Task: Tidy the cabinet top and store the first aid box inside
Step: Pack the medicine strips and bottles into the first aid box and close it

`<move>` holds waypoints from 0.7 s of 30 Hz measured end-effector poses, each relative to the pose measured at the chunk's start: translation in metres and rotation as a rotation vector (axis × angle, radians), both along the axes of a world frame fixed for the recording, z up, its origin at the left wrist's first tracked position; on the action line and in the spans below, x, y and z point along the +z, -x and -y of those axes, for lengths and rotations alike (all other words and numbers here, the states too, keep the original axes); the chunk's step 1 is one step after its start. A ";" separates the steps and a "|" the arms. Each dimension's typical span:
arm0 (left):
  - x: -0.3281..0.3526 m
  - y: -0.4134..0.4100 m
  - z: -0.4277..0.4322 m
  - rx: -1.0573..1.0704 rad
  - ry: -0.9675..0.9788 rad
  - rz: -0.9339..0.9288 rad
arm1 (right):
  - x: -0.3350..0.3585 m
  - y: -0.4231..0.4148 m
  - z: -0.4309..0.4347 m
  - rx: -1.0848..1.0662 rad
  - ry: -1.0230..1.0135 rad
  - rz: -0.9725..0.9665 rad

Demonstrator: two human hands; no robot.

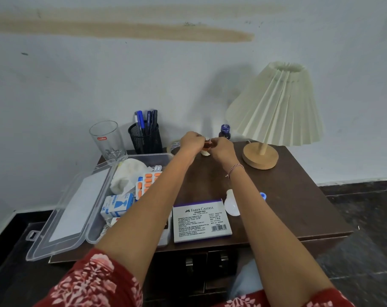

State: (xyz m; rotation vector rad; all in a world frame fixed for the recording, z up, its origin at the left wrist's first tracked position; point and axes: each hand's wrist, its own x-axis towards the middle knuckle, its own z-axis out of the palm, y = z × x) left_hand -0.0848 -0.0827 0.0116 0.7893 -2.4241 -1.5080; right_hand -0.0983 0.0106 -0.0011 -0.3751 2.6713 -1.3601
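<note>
Head view of a dark wooden cabinet top, with positions given relative to the lamp, which stands at the back right on a round wooden base. Just left of the lamp base, both hands meet on a small bottle that stands on the cabinet top: the left hand curls its fingers round the bottle from the left, and the right hand grips it from the right; which hand holds the cap cannot be told. A purple ink bottle stands beside the lamp's shade, behind the right hand. Well left of the lamp, on the far end of the top, sits the first aid box, clear plastic, its lid swung open to the left and overhanging the edge. Inside lie white gauze, an orange blister pack and a blue-and-white carton. Behind the box stand a glass and a mesh pen holder. In front of the lamp, toward the near edge, lies a stamp pad box, touching the first aid box.
</note>
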 end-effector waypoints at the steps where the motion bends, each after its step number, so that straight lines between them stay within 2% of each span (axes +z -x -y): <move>1: -0.001 -0.002 -0.001 -0.015 0.017 0.002 | 0.000 -0.001 -0.001 -0.020 -0.005 -0.007; 12: -0.010 -0.030 -0.013 -0.092 0.174 -0.012 | 0.002 -0.024 -0.016 -0.025 -0.120 -0.040; 17: -0.001 -0.046 -0.013 -0.056 0.291 -0.097 | 0.010 -0.037 -0.017 -0.006 -0.041 -0.041; 21: 0.010 -0.073 0.000 0.003 0.320 -0.225 | 0.021 -0.054 -0.010 0.035 0.110 -0.040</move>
